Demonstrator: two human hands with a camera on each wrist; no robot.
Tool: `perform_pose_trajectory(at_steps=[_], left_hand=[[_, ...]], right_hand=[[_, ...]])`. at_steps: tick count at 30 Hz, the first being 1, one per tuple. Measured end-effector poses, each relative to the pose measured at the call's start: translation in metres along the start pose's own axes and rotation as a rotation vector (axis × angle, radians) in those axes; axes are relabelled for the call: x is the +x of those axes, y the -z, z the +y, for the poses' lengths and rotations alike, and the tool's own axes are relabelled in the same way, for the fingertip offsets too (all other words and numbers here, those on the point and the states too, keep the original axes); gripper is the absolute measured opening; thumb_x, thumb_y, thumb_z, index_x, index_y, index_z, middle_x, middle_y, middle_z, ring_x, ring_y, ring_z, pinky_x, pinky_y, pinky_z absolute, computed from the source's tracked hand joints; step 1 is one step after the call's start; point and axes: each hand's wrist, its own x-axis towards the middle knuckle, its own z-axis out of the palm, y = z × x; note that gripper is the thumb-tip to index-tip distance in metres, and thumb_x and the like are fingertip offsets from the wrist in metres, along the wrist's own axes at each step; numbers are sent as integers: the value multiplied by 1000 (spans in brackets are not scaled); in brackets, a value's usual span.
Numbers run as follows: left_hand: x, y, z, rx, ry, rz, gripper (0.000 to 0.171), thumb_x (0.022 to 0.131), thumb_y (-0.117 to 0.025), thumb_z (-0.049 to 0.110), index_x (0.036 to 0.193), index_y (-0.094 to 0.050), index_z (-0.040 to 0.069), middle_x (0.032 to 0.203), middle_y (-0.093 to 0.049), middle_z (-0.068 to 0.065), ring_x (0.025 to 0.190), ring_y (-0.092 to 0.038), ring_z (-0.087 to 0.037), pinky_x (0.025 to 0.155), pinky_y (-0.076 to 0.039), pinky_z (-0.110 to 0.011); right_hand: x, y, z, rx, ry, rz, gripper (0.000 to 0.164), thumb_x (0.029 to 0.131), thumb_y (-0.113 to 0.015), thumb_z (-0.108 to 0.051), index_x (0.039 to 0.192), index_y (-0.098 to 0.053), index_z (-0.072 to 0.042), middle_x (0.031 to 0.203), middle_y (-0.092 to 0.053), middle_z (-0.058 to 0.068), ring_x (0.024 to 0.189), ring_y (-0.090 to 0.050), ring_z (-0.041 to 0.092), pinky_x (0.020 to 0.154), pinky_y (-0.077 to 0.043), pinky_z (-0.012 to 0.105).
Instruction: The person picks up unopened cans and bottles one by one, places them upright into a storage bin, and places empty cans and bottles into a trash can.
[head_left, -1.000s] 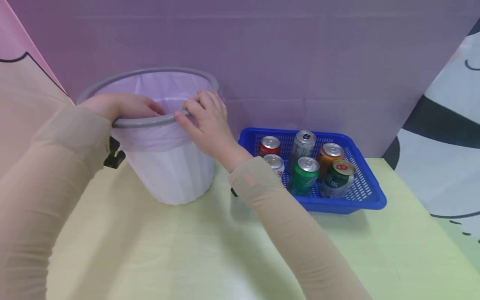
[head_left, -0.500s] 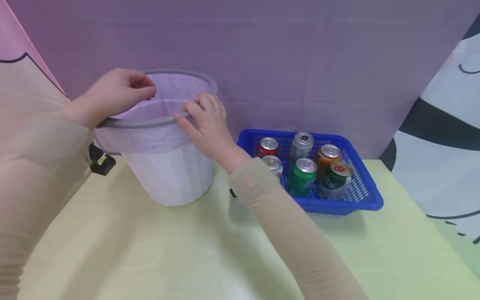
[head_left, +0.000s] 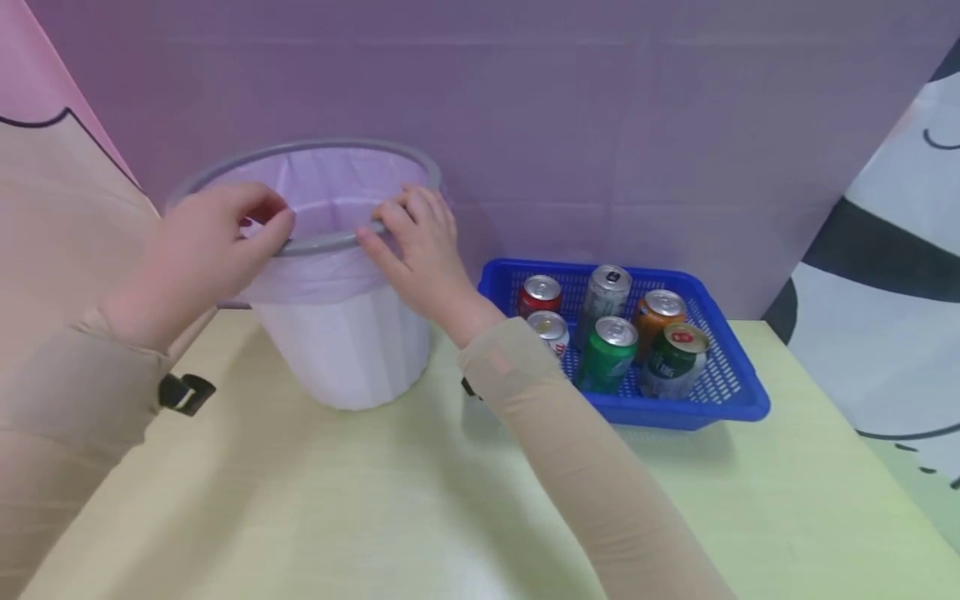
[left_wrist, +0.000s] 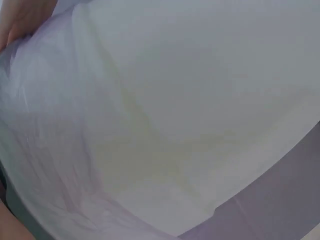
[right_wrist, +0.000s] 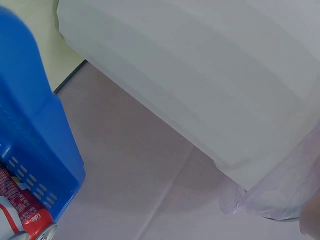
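A white trash can [head_left: 341, 350] with a grey rim [head_left: 322, 243] stands on the table, lined with a thin purple bag [head_left: 337, 171] folded over the rim. My right hand [head_left: 420, 250] grips the rim at front right, fingers over the edge and thumb outside. At the front left, my left hand [head_left: 213, 250] is over the rim, fingers loosely bent with a gap before the thumb. Nothing shows in it; whether it touches the rim is hard to see. The left wrist view shows the can's side [left_wrist: 200, 90] and bag folds [left_wrist: 55, 130] close up.
Right of the can, a blue plastic basket [head_left: 697, 410] holds several upright drink cans, including a green can [head_left: 607, 358], an orange can [head_left: 660, 312] and a red can [head_left: 538, 293]. A purple sheet [head_left: 637, 150] hangs behind the pale yellow table [head_left: 450, 508].
My left hand came up out of the trash can, then lowered toward its front left rim. My right hand stayed on the rim, and the basket kept its place.
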Motion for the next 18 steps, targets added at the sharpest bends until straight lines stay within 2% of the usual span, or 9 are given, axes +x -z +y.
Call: perform_pose_trajectory(at_steps=[2,4,9,11,14,18], left_hand=[[-8,-6,0,15,-61,75,32,96,-43,26,98,-65,3,99,-66,-17,88,-60,-32,79,-46,-46],[-15,-13,0,16,-129,177,30,96,-44,21,93,-66,0,89,-66,-17,80,-60,-31,73,-45,-41],[-24,-30,-5,34,-259,404,28,93,-47,17,85,-66,-2,78,-66,-18,73,-58,-35,72,-40,-46],[-26,-34,-6,18,-274,454,28,92,-47,18,87,-66,-2,81,-67,-19,79,-58,-37,78,-38,-53],[-28,-39,-9,-23,-292,519,29,90,-48,20,87,-66,-3,82,-67,-20,80,-56,-38,79,-37,-53],[-29,-45,-9,-113,-302,619,30,86,-51,20,88,-66,-5,81,-65,-22,82,-55,-40,82,-38,-45]], right_hand=[[-1,0,1,1,1,7,22,96,-51,-28,105,-58,-10,113,-50,7,133,-31,25,118,-16,40],[-1,-1,2,1,7,15,22,96,-51,-28,105,-58,-9,113,-50,7,133,-32,26,118,-16,40],[-2,0,4,18,16,0,22,96,-52,-27,107,-58,-9,115,-51,8,135,-30,26,119,-13,38],[-2,1,4,31,18,-12,23,96,-53,-27,109,-59,-9,117,-52,8,137,-29,27,120,-10,37],[-2,3,4,95,15,-24,24,96,-52,-25,111,-60,-8,123,-53,10,139,-26,27,121,-6,34],[-4,9,7,299,-16,-20,27,97,-50,-17,117,-61,-3,134,-51,13,143,-23,26,120,-6,26]])
